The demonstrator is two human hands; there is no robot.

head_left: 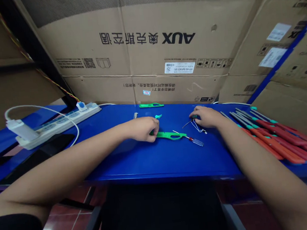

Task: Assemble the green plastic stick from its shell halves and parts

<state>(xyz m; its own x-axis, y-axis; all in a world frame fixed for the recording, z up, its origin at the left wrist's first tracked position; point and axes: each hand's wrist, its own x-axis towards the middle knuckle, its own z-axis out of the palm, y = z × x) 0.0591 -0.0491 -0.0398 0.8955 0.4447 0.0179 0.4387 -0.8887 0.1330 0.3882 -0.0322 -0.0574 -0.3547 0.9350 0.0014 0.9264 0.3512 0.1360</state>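
Two things at once: gripped a green shell (164, 134) in the left hand (145, 128), close to the middle of the frame, and a wired part (194, 116) in the right hand (207, 116), right of centre and slightly higher. Held the left fingers narrow, bunched over the shell's left end and hiding it. Had the shell's long axis running nearly level across the frame, dipping a little rightward, with the looped end pointing right, away from the left hand. Pinched the wired part with the right fingers, white wires (196, 126) trailing from it toward the lower right; could not tell its full outline under the fingers.

Had a screwdriver (196, 141) crossing the shell's right end, with tip to the upper left and clear handle to the lower right. Saw a teal piece (158, 116) just beyond the left hand, and a second shell (144, 105) at upper centre, also lengthwise across the frame, near the box (143, 61). Had red tools (283, 137) piled at the right of the table (147, 162), and a power strip (59, 126) at the left.
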